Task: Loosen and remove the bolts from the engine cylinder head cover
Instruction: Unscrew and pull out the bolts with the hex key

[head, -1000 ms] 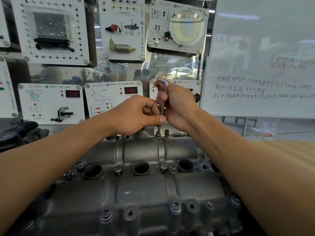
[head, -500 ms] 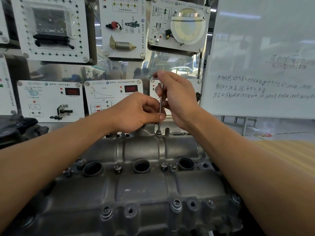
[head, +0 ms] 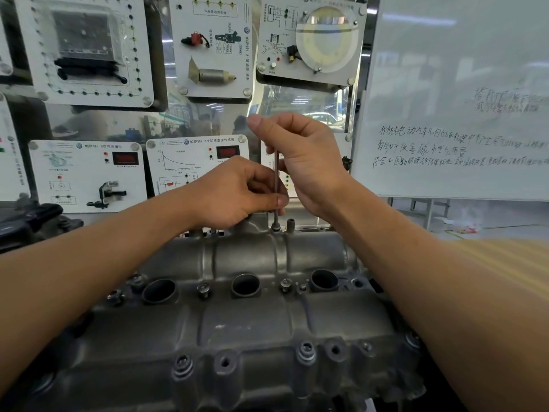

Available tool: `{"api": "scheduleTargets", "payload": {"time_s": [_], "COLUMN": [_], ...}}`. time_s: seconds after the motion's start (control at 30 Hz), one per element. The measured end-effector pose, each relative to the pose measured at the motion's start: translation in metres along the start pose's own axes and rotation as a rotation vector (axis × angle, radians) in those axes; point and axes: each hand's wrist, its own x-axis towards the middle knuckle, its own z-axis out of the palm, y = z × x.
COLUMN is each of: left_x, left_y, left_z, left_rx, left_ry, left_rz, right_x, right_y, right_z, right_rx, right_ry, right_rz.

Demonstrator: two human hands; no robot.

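The grey cylinder head cover [head: 243, 319] fills the lower middle of the head view. A thin hex key [head: 276, 176] stands upright in a bolt [head: 276, 227] on the cover's far edge. My left hand [head: 234, 191] pinches the key's lower shaft between thumb and fingers. My right hand [head: 306, 162] is curled round the key's top, which it hides. Several other bolts sit in the cover, such as one in the middle row [head: 204, 289] and one on the near edge [head: 307, 350].
Three round plug wells [head: 245, 285] open along the cover's middle. Training panels [head: 89, 173] hang on the wall behind. A whiteboard [head: 457, 114] with handwriting stands at the right. A dark part [head: 29, 221] lies at the far left.
My right hand has turned on the key's top, so the bent end is now hidden in it. My left hand has stayed on the shaft. The view has shifted slightly.
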Motion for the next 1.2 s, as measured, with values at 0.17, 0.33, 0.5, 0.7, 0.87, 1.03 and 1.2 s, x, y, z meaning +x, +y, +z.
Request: {"api": "scheduleTargets", "payload": {"time_s": [0.17, 0.33, 0.5, 0.7, 0.87, 1.03, 1.2], "left_x": [0.0011, -0.0002, -0.0018, -0.0015, -0.0029, -0.0026, -0.0032], "left_y": [-0.0016, 0.0004, 0.0029, 0.0033, 0.0043, 0.0033, 0.0038], "left_z": [-0.0002, 0.0004, 0.0004, 0.0003, 0.0006, 0.0014, 0.0018], "left_rx": [-0.017, -0.014, 0.027, 0.037, -0.012, -0.01, 0.004], "left_ry": [0.007, 0.021, -0.002, 0.002, 0.0, 0.006, 0.01], "left_rz": [-0.018, -0.017, 0.006, -0.013, -0.024, -0.025, -0.026], "right_x": [-0.0005, -0.0027, -0.0005, 0.0014, -0.0027, -0.0038, -0.0039], "right_y": [0.0017, 0.0011, -0.0002, 0.0037, 0.0009, 0.0046, 0.0023], "right_z": [-0.0009, -0.0003, -0.0009, 0.0013, -0.0001, 0.0011, 0.0013], "right_rx": [-0.122, -0.164, 0.049, 0.151, 0.031, -0.088, -0.126], "right_ry": [0.104, 0.108, 0.118, 0.146, 0.126, 0.129, 0.061], "right_rz": [-0.026, -0.073, 0.074, 0.217, 0.135, 0.038, 0.067]}}
